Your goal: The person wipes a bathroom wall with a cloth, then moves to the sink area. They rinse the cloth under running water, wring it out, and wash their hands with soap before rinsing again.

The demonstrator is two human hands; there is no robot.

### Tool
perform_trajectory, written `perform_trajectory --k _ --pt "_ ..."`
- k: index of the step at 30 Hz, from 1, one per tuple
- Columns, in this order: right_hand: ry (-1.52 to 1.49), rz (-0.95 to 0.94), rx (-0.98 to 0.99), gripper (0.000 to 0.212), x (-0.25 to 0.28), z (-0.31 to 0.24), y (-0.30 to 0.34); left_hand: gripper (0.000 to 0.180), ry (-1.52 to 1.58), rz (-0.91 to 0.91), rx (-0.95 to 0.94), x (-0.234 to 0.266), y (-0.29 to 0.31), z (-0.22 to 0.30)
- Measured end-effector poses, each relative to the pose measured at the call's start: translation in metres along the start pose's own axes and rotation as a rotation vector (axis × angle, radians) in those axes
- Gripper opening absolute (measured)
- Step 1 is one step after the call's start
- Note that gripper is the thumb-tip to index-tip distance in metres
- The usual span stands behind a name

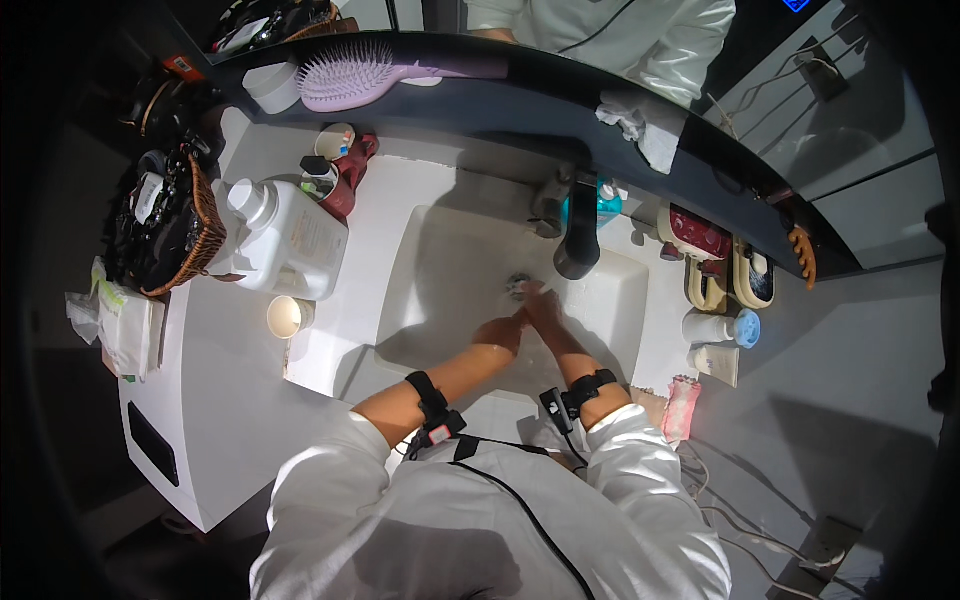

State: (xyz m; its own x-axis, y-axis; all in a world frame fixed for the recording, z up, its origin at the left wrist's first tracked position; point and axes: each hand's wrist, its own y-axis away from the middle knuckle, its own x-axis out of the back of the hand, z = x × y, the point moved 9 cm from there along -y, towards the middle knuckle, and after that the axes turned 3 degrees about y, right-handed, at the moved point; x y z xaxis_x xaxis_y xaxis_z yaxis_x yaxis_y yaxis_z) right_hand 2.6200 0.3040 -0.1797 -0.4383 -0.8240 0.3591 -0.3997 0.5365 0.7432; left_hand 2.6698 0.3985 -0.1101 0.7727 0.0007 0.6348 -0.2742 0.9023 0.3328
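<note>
Both of my bare hands are down inside the white washbasin (410, 290), close together near its round metal drain (518, 285). My left hand (502, 332) lies beside the right wrist, partly covered by it. My right hand (541, 300) is nearest the drain, just in front of the black faucet (578, 235). The fingers of both hands are too small and hidden to make out, and I see no object held in them. Whether water is running cannot be told.
On the left stand a white jug (290, 240), a paper cup (289, 316), red mugs (340, 190) and a wicker basket (205, 235). A lilac hairbrush (345, 80) lies on the dark ledge. At right are a blue-capped bottle (712, 328), a tube (716, 365) and a pink cloth (681, 405).
</note>
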Motion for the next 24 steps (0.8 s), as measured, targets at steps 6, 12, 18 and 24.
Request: perform_trajectory --k 6,12,18,24 --pt "0.625 0.183 0.159 0.036 0.032 0.016 0.022 0.028 0.446 0.388 -0.087 0.084 -0.034 0.001" --pt "0.403 0.086 0.317 0.04 0.011 0.029 0.033 0.023 0.551 0.654 -0.316 0.151 -0.06 0.039" --pt "0.446 0.12 0.316 0.04 0.011 0.027 0.046 0.013 0.253 0.713 -0.499 0.168 -0.05 0.079" --pt "0.8 -0.02 0.159 0.033 -0.007 -0.009 0.054 0.019 0.44 0.626 -0.336 0.144 -0.069 0.053"
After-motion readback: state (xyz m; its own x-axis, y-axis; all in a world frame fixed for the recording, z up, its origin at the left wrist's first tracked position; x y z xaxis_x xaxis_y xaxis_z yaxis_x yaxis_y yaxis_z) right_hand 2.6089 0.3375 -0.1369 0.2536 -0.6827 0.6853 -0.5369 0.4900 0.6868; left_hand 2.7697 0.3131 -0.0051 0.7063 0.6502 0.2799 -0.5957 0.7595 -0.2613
